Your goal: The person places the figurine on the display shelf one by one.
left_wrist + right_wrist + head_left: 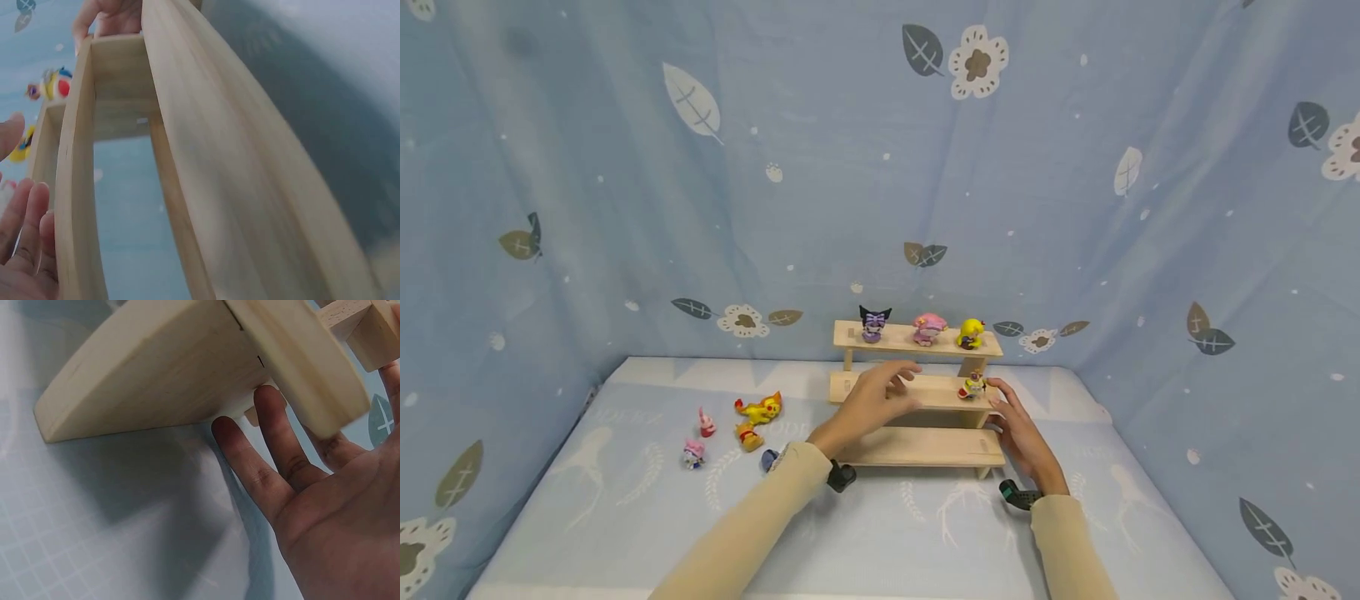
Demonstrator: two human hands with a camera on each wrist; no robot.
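A three-tier wooden display stand (917,447) stands near the back of the table. My left hand (876,396) hovers over the left part of its middle tier, fingers loosely bent with nothing between them. My right hand (1021,429) is at the stand's right end, its fingers spread around the board ends; the right wrist view shows extended fingertips (269,403) by the board. Close to that hand, a small crowned figurine (973,386) in red, yellow and white stands on the middle tier. The top tier bears a black-and-purple figurine (872,325), a pink figurine (929,329) and a yellow-haired figurine (971,335).
Left of the stand, several loose figurines lie on the table: a yellow-orange one (762,408), a bear (748,436), a red-and-pink one (706,422) and a pink-and-white one (693,453). A dark blue item (769,460) is partly hidden by the left sleeve. Patterned curtain (820,208) surrounds the table.
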